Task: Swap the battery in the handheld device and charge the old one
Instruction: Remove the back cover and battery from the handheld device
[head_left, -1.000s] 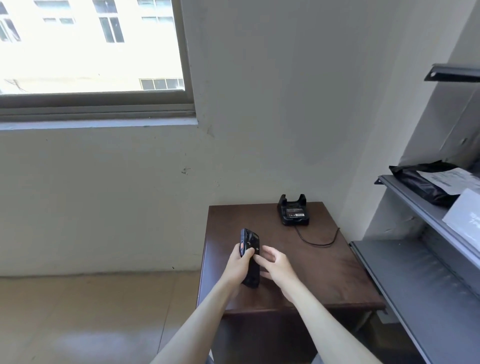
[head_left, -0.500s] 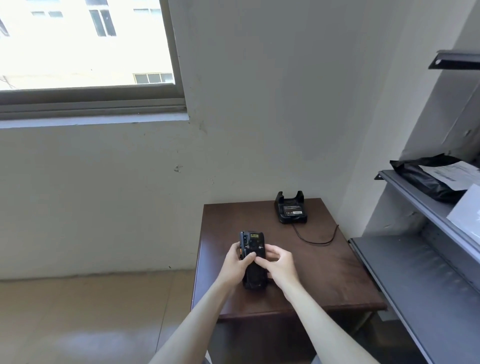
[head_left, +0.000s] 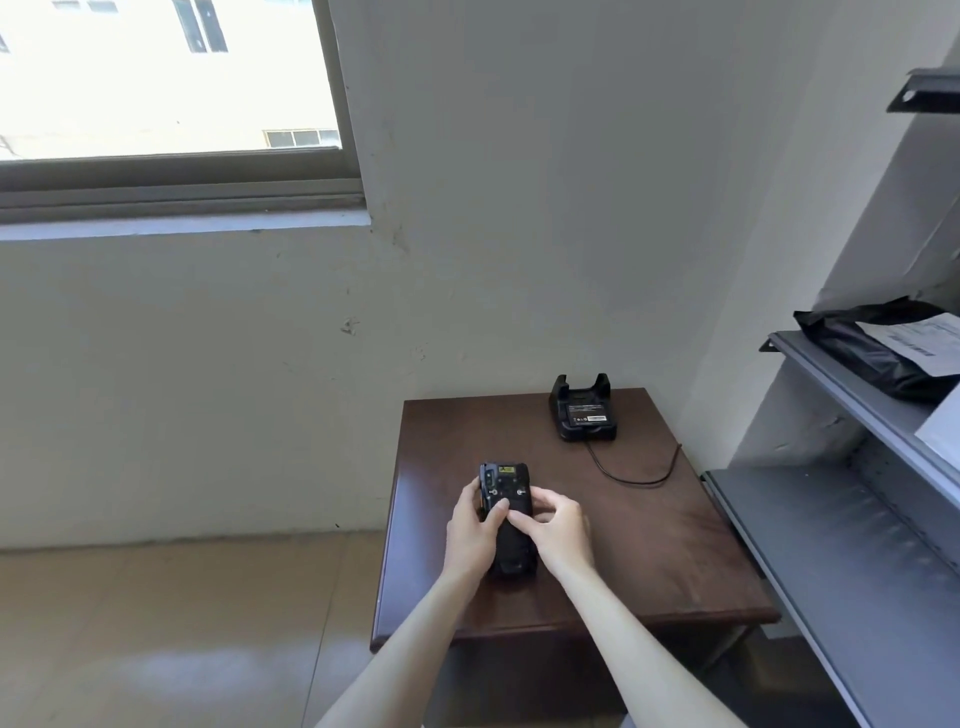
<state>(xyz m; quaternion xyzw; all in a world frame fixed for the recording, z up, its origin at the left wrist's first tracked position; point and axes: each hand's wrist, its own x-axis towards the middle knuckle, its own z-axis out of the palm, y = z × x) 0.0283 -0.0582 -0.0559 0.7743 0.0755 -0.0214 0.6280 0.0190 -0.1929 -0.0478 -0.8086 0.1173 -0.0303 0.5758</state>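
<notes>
Two hands grip a black handheld device (head_left: 506, 512) back-up over the table's (head_left: 649, 545) left edge: left hand (head_left: 470, 535) steadying, right hand's (head_left: 558, 532) fingertips (head_left: 514, 517) pressing its cover, probably opening it.

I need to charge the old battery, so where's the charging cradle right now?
The charging cradle sits at the table's far right corner by the wall, beyond both hands.

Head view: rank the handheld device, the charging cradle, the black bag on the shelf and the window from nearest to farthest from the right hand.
1. Handheld device: held in both hands, touching the right hand.
2. Charging cradle: at the table's back, beyond the hand and a little right.
3. Black bag: far right, on the upper shelf.
4. Window: top left, in the far wall.
</notes>
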